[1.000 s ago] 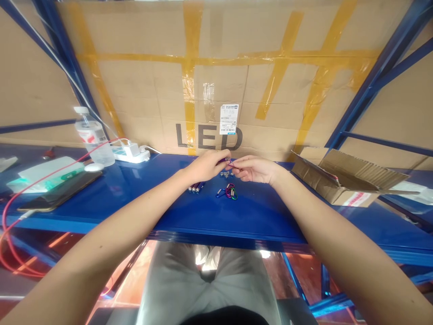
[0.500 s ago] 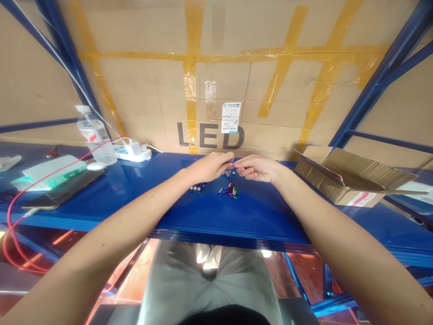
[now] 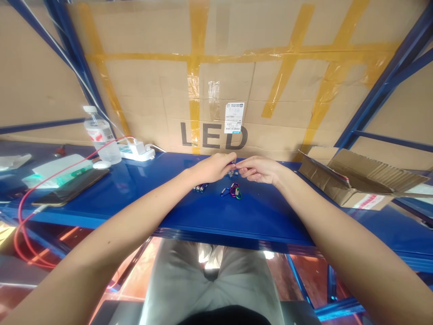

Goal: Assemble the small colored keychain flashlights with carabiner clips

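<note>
Over the blue shelf (image 3: pixel 216 221), my left hand (image 3: pixel 216 166) and my right hand (image 3: pixel 259 169) meet with their fingertips pinched close together. Whatever lies between those fingertips is too small to make out. Just beneath them is a little heap of silvery metal pieces (image 3: pixel 231 173). Nearer to me lie several coloured carabiners (image 3: pixel 234 191), blue, purple-red and green. Partly covered by my left wrist, a few slim rods with shiny ends (image 3: pixel 200 188) rest on the shelf.
An open cardboard box (image 3: pixel 355 180) stands on the right. At left are a plastic bottle (image 3: pixel 103 140), a white power strip (image 3: pixel 138 152), a phone (image 3: pixel 71 189) with a red cable (image 3: pixel 20 216), and a tissue pack (image 3: pixel 57 170). A large taped carton (image 3: pixel 152 99) forms the back.
The whole view has shifted slightly, so things sit a little further right. My hands stay together at the same spot, with only a small change at the fingertips.
</note>
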`<state>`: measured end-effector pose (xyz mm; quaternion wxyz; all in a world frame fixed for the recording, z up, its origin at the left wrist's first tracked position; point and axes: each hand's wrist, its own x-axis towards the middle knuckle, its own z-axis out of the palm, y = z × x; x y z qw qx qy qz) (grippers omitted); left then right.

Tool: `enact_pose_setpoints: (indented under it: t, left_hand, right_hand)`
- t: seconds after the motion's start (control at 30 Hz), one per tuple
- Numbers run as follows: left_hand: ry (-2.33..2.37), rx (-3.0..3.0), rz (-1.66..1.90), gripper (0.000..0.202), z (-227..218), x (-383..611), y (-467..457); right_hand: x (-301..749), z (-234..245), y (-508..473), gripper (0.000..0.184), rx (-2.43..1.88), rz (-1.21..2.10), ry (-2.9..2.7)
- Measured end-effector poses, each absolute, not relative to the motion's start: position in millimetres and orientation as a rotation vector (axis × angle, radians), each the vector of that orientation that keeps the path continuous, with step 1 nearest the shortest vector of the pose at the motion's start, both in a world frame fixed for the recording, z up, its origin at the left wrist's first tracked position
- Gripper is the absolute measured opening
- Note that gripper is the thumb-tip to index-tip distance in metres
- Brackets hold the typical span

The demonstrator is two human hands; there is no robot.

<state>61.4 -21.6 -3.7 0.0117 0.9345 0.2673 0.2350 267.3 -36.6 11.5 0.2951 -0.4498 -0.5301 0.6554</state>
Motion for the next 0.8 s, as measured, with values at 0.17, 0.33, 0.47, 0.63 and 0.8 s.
enact_pose_setpoints:
  t: [0.17,0.33,0.47,0.63,0.8]
  left_hand:
    - [0.917,2.806,0.717,0.017,0.2,59.9,-26.1]
    - [0.867,2.836,0.760,0.012,-0.7,56.5,-19.7]
    - [0.827,2.873,0.799,0.012,-2.2,56.2,-16.0]
    - [0.819,2.935,0.785,0.015,-1.9,57.1,-16.4]
    - [0.852,3.002,0.734,0.017,-1.9,58.4,-18.4]
  right_hand:
    - [267.6,9.2,-34.8,0.018,-1.224,1.721,-1.434]
    - [267.7,7.1,-32.4,0.011,-1.248,1.712,-1.446]
    - [265.8,6.8,-32.6,0.012,-1.282,1.653,-1.430]
    - [263.9,4.3,-32.0,0.013,-1.323,1.515,-1.418]
    - [259.6,0.7,-33.1,0.017,-1.369,1.335,-1.460]
